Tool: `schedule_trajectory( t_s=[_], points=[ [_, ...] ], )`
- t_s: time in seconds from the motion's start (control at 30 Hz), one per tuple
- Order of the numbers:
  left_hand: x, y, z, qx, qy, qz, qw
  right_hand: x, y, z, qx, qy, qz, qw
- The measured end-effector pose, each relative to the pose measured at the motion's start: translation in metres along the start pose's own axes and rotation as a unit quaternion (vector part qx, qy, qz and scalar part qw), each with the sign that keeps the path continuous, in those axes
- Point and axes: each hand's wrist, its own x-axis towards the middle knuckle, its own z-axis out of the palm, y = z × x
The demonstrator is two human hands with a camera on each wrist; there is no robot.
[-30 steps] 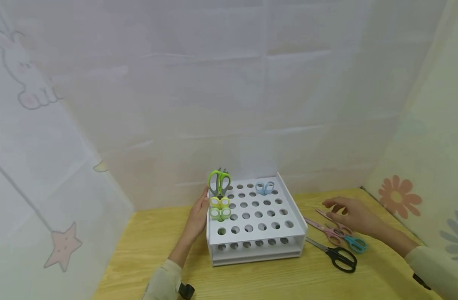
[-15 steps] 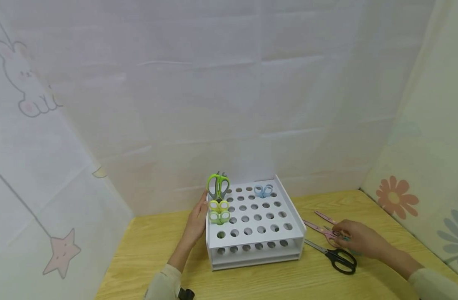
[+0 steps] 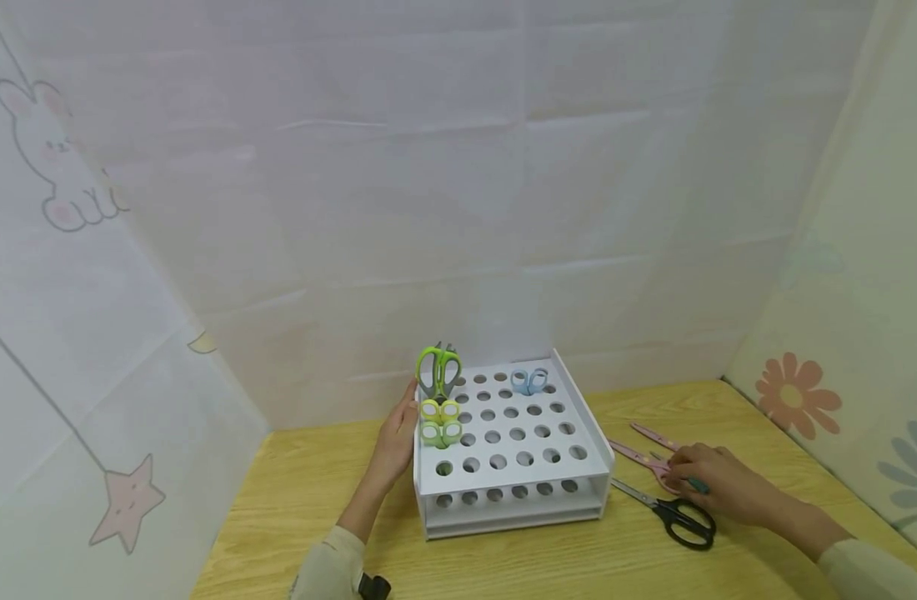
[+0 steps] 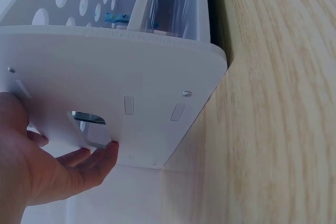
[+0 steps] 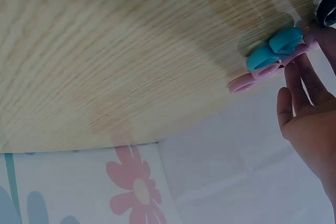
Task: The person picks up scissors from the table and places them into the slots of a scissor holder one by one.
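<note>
Lower right, our right hand (image 3: 717,482) pinched turquoise scissors (image 5: 286,40); overlapping pink scissors (image 3: 637,456) risked dragging along. Our left hand (image 3: 393,439) rested against the rack (image 3: 503,478)

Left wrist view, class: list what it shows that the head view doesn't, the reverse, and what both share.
Of the two, only the left wrist view shows a cutout and a screw on the outer side of the white rack. Only the head view shows the right hand, black-handled scissors and a pinkish flower. Both show the left hand touching the rack, and the table.
</note>
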Motion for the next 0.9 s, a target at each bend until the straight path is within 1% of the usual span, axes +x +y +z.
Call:
schedule_trajectory(
  t_s=[0.2,0.33,0.4,0.47,0.53,0.57,0.63,0.77,0.87,0.9],
  points=[
    [0.0,0.0,0.0,-0.002,0.0,0.0,1.0,-0.002,0.001,0.0,0.001,0.01,-0.01,0.9999],
    [0.0,0.001,0.0,0.005,-0.002,-0.006,1.0,-0.003,0.002,0.002,0.019,0.022,-0.007,0.9996],
    [0.0,0.001,0.0,0.008,-0.003,-0.008,0.9999,-0.002,0.003,0.002,0.044,0.043,-0.018,0.9979],
    [0.0,0.001,0.0,0.009,-0.003,-0.009,0.9999,-0.002,0.003,0.0,0.083,0.061,-0.026,0.9943],
    [0.0,0.002,0.001,0.008,-0.003,-0.01,0.9999,0.0,0.001,-0.004,0.128,0.07,-0.028,0.989],
    [0.0,0.002,0.001,0.007,-0.003,-0.01,0.9999,0.001,0.0,-0.006,0.149,0.068,-0.022,0.9863],
    [0.0,0.002,0.0,0.006,-0.002,-0.007,1.0,0.004,-0.004,-0.014,0.178,0.055,0.007,0.9824],
    [-0.001,0.003,0.0,0.005,-0.002,-0.004,1.0,0.014,-0.012,-0.028,0.218,0.023,0.088,0.9718],
    [-0.001,0.003,0.0,0.007,-0.001,-0.007,1.0,0.021,-0.018,-0.036,0.246,0.007,0.152,0.9573],
    [-0.001,0.003,0.0,0.006,-0.001,-0.006,1.0,0.023,-0.019,-0.038,0.253,0.004,0.166,0.9531]
  ],
)
